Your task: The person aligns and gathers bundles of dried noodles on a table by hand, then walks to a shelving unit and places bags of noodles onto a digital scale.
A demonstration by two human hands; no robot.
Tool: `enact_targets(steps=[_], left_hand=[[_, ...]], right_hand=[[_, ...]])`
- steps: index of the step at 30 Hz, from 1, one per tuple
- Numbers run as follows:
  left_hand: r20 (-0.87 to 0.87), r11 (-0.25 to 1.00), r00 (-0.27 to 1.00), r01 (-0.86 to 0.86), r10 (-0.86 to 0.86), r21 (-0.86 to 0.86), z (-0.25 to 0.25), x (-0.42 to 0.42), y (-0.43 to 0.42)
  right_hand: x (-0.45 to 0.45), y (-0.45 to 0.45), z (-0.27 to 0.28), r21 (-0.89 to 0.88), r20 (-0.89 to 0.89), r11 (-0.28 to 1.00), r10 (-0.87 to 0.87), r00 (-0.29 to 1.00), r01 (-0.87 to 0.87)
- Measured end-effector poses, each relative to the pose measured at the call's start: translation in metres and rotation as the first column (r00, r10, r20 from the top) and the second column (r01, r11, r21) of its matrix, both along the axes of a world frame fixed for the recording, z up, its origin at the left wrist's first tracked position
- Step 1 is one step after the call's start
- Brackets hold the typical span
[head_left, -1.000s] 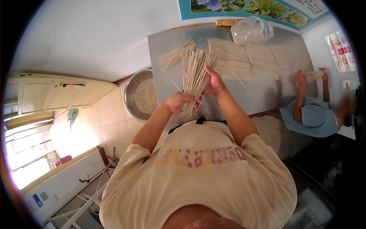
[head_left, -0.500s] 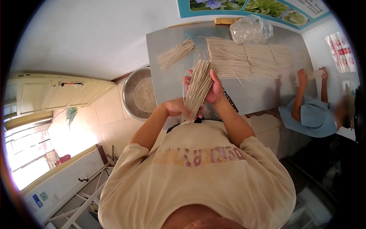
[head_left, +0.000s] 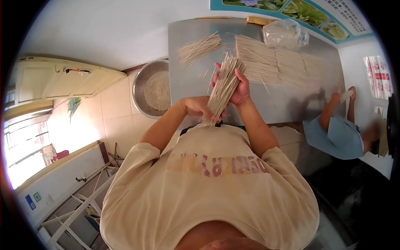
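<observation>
A bundle of thin, pale sticks (head_left: 225,86) is held in front of my chest, tilted with its top to the right. My left hand (head_left: 201,108) is wrapped round its lower end. Higher up, my right hand (head_left: 240,88) grips the bundle, with fingertips showing on its left side. Behind it on the metal table (head_left: 187,83) lies a small loose pile of sticks (head_left: 200,48). To the right are several larger piles of the same sticks (head_left: 258,58), side by side.
A metal bowl (head_left: 139,89) with more sticks stands left of the table. A clear plastic bag (head_left: 285,34) and a yellowish bundle (head_left: 260,20) lie at the back edge. A co-worker in blue (head_left: 333,135) at the right holds a small bundle.
The held bundle has become narrower and more compact, and the small pile behind it is now apart from it. The view has shifted slightly. The co-worker's hands have moved closer together.
</observation>
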State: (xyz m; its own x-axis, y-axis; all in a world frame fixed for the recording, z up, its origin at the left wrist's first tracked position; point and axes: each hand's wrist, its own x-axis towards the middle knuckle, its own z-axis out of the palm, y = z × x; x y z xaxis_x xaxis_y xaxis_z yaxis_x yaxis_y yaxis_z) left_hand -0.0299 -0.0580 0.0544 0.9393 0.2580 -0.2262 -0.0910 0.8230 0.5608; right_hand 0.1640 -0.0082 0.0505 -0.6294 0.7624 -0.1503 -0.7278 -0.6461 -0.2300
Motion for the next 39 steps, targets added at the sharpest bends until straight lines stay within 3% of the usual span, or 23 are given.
enact_targets(steps=[3, 7, 9, 10, 12, 15, 25, 27, 31, 33, 34, 36, 39], left_hand=[[0.01, 0.999, 0.999, -0.043, 0.043, 0.027, 0.01, 0.001, -0.001], [0.018, 0.982, 0.983, -0.179, 0.181, -0.064, -0.002, -0.003, 0.002], [-0.339, 0.921, 0.858, -0.378, 0.387, 0.093, -0.01, 0.002, 0.009], [-0.337, 0.92, 0.857, -0.381, 0.39, 0.095, -0.011, 0.003, 0.015], [-0.422, 0.85, 0.749, -0.366, 0.511, 0.379, -0.012, 0.003, 0.025], [-0.488, 0.853, 0.721, -0.287, 0.492, 0.436, -0.009, 0.008, 0.032], [-0.501, 0.859, 0.739, -0.207, 0.451, 0.468, -0.034, 0.0, 0.027], [-0.421, 0.698, 0.655, -0.235, 0.628, 0.676, -0.034, 0.003, 0.024], [-0.476, 0.681, 0.581, -0.196, 0.66, 0.705, -0.012, 0.013, 0.026], [-0.325, 0.452, 0.499, -0.154, 0.803, 0.879, -0.006, 0.016, 0.026], [-0.325, 0.451, 0.5, -0.154, 0.803, 0.879, 0.0, 0.016, 0.026], [0.031, -0.089, 0.552, 0.078, 0.834, 0.993, 0.01, 0.016, 0.027], [0.073, -0.166, 0.544, 0.124, 0.836, 0.978, 0.014, 0.02, 0.026]], right_hand=[[0.001, 0.004, -0.013, -0.004, -0.101, 1.0, 0.002, 0.995, -0.003], [0.003, 0.01, -0.006, -0.026, 0.13, 0.99, -0.136, 0.982, 0.141], [0.005, 0.012, -0.004, -0.015, 0.207, 0.982, -0.179, 0.962, 0.186], [0.005, 0.014, -0.004, 0.001, 0.262, 0.978, -0.203, 0.944, 0.21], [0.005, 0.017, -0.004, 0.024, 0.315, 0.974, -0.222, 0.923, 0.226], [0.006, 0.021, -0.005, 0.099, 0.326, 0.973, -0.23, 0.917, 0.209], [0.022, 0.027, -0.015, -0.048, 0.353, 0.944, -0.289, 0.89, 0.326], [0.025, 0.027, -0.015, -0.03, 0.367, 0.944, -0.296, 0.882, 0.329], [0.027, 0.025, -0.013, -0.04, 0.389, 0.941, -0.295, 0.873, 0.336], [0.025, 0.025, -0.016, -0.101, 0.36, 0.928, -0.303, 0.883, 0.359], [0.025, 0.025, -0.017, -0.1, 0.36, 0.927, -0.304, 0.882, 0.36], [0.023, 0.025, -0.017, -0.126, 0.353, 0.924, -0.297, 0.887, 0.36], [0.021, 0.024, -0.016, -0.122, 0.36, 0.92, -0.309, 0.88, 0.373]])
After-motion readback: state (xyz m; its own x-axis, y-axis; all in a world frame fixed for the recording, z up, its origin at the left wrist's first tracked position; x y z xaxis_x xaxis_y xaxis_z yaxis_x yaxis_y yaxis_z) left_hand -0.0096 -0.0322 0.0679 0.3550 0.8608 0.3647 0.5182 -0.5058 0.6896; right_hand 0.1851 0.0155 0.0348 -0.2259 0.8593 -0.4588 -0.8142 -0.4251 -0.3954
